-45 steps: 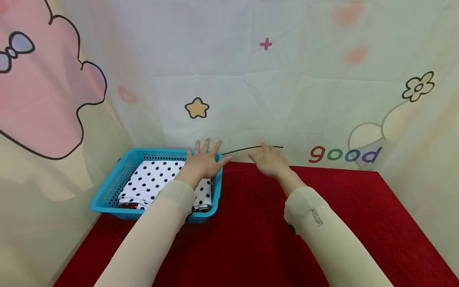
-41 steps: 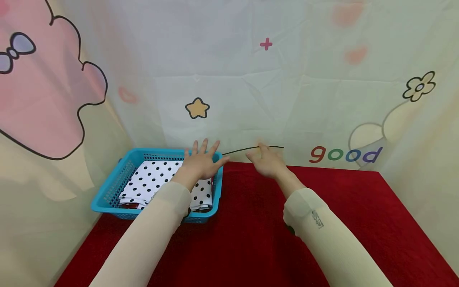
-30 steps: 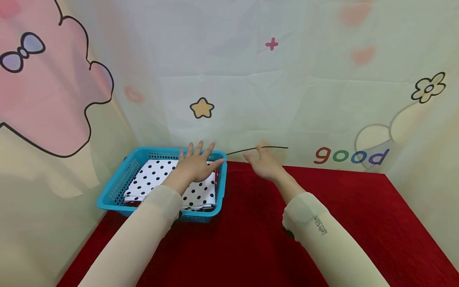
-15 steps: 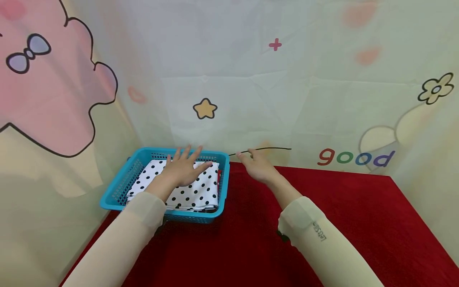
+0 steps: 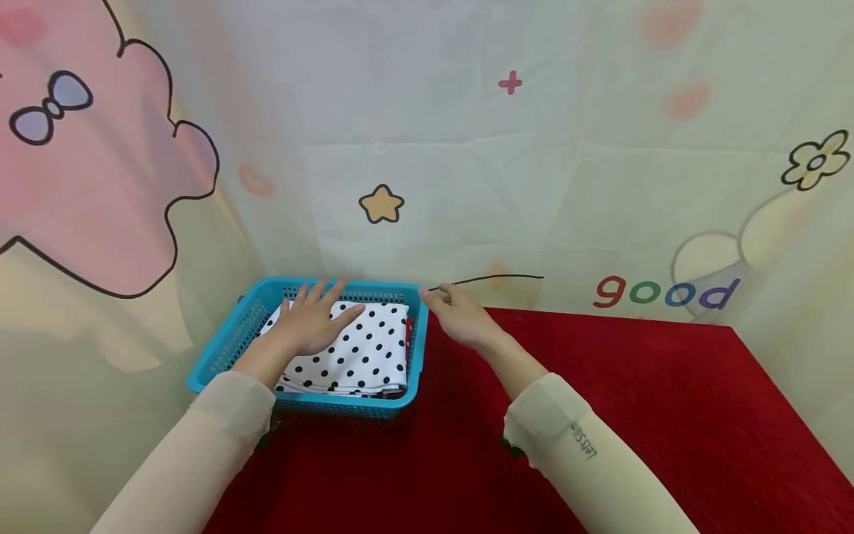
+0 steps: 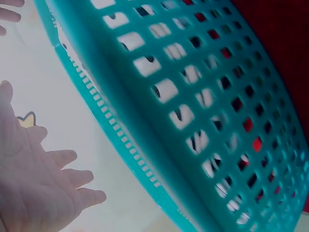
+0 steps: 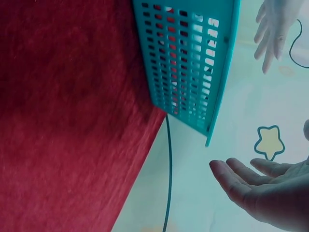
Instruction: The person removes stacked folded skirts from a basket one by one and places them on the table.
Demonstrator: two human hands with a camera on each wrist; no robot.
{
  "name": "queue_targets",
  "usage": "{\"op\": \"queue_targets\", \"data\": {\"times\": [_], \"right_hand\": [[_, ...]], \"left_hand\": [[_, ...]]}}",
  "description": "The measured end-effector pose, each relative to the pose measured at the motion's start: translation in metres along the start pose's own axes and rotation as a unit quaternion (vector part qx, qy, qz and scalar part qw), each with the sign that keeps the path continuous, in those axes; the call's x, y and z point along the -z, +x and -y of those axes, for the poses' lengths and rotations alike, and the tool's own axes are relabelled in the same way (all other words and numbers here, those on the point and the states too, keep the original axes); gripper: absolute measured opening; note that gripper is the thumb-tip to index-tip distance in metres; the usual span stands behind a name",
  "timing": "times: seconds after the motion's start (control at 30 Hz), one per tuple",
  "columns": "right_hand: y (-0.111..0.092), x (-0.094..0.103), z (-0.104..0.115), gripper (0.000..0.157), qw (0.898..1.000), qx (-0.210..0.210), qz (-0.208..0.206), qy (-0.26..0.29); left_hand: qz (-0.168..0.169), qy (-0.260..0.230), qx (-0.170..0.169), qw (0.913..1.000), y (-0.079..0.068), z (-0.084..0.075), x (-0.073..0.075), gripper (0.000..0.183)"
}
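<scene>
A blue plastic basket (image 5: 347, 404) with perforated walls stands on the red cloth. Folded white fabric with black dots (image 5: 363, 348) lies inside it, and a bit of red shows at its right edge. My left hand (image 5: 308, 326) is above the basket, palm down with fingers spread, holding nothing. In the left wrist view that hand (image 6: 34, 179) appears apart from the basket wall (image 6: 159, 111). Near the basket's back right corner is my right hand (image 5: 462, 317), its fingers loosely bent. The right wrist view shows this hand (image 7: 270, 188) just off the rim, with nothing in it.
A red cloth (image 5: 600, 386) covers the table. Behind it and at both sides hangs a pale printed curtain (image 5: 427, 148) with a star, a flower and the word "good". The basket sits close to the back curtain, on the left.
My left hand has moved left across the basket, from its right side toward its middle. My right hand has come left to the basket's back right corner. The view has shifted slightly.
</scene>
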State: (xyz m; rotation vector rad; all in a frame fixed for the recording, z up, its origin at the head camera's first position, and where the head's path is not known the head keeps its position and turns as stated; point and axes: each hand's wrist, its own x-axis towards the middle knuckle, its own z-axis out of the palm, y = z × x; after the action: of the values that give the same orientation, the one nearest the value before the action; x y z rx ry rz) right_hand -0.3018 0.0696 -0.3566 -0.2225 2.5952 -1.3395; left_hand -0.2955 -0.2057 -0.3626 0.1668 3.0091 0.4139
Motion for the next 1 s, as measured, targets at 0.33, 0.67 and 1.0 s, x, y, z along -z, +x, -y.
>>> {"op": "queue_targets", "data": {"times": [0.33, 0.67, 1.0], "right_hand": [[0.000, -0.014, 0.004, 0.081, 0.999, 0.004, 0.011, 0.040], [0.000, -0.025, 0.012, 0.078, 0.998, 0.009, 0.015, 0.063], [-0.003, -0.041, 0.027, 0.078, 0.995, 0.002, 0.052, 0.090]], "left_hand": [[-0.012, -0.021, 0.007, 0.9997, -0.006, 0.024, -0.004, 0.090], [-0.010, -0.078, 0.000, 0.9969, -0.014, 0.049, 0.004, 0.093], [0.028, -0.119, 0.032, 0.9920, -0.016, 0.078, 0.006, 0.099]]}}
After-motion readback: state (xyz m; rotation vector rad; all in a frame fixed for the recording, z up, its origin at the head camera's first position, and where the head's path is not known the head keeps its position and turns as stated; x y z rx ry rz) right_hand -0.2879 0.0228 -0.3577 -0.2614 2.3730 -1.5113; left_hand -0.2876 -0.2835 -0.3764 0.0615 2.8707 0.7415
